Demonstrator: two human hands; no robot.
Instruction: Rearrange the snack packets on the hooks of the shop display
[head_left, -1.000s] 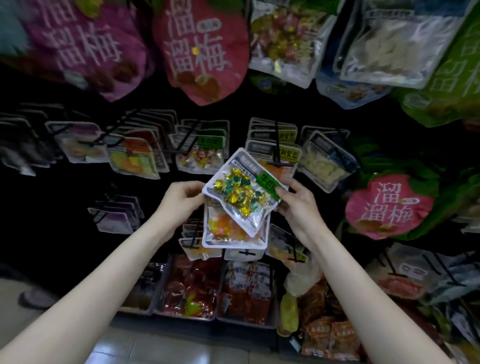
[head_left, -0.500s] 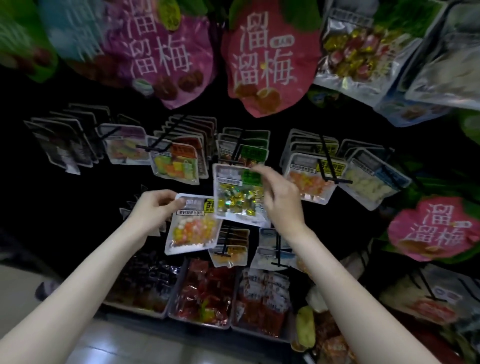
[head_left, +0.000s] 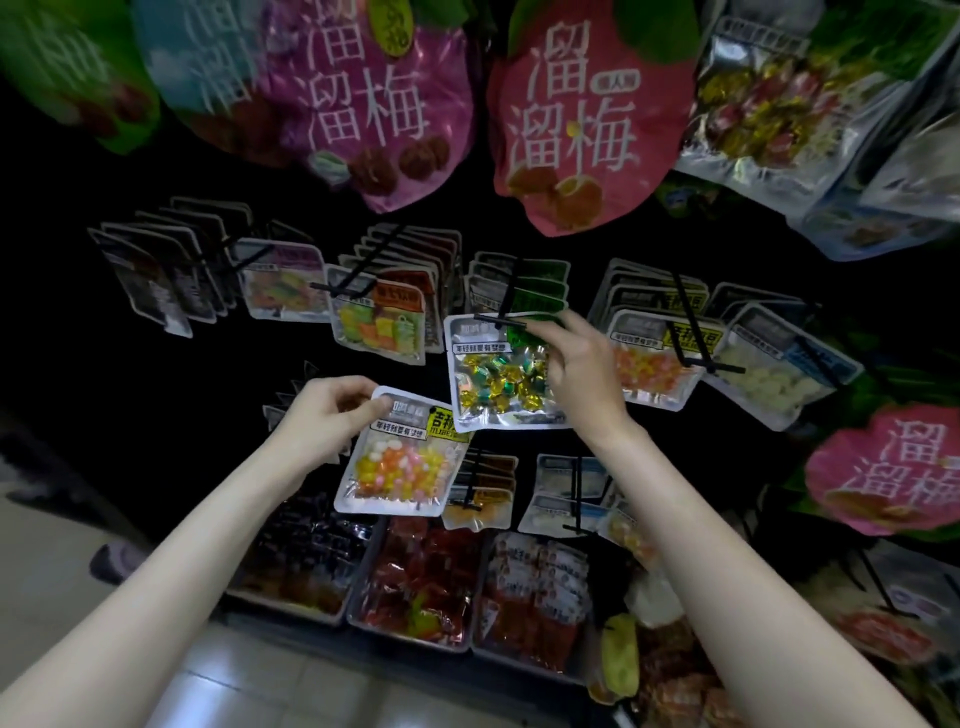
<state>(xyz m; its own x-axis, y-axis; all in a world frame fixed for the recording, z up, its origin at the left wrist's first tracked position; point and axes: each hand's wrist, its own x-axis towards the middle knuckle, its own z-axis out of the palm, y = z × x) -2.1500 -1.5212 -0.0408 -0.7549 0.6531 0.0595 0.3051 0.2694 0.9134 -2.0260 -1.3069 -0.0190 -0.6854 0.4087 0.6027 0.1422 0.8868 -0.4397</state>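
My right hand (head_left: 582, 371) pinches the top right of a silver packet of gold and green wrapped sweets (head_left: 496, 379), held up at the tip of a black hook (head_left: 501, 319) in the middle row. The hook's bar crosses the packet's top edge. My left hand (head_left: 327, 415) pinches the top left corner of a second packet, full of orange, yellow and white sweets (head_left: 402, 467). This one hangs lower and to the left, free of any hook.
Rows of hooks carry more small packets to the left (head_left: 382, 325) and right (head_left: 657, 358). Big pink plum bags (head_left: 576, 119) hang overhead. Trays of red snacks (head_left: 421, 587) stand along the bottom, above a tiled floor (head_left: 249, 680).
The two packets, first stacked between my hands, have come apart. My right hand lifted the gold-green one up to the hook; my left hand carried the orange one down and left.
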